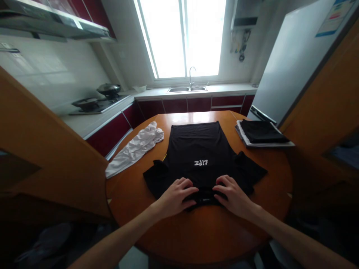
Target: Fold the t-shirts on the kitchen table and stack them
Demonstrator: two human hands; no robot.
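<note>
A black T-shirt point(198, 144) with white lettering lies spread out on the round wooden table. Its hem points to the window and its collar is at the near side. On the left part of the neckline rests my left hand point(178, 196), thumb and fingers apart. My right hand point(231, 196) touches the right part of the neckline in the same way, its fingers curved and apart. Between the two hands the dark collar with a small pale label shows. Both short sleeves stick out to the sides, somewhat crumpled.
A crumpled white garment point(137, 149) lies on the table's left side. At the right stands a stack of folded clothes point(262, 132), black on top. Beyond the wooden table point(202, 235) are a sink point(179, 89), a stove with pans point(108, 89) and a fridge point(291, 63).
</note>
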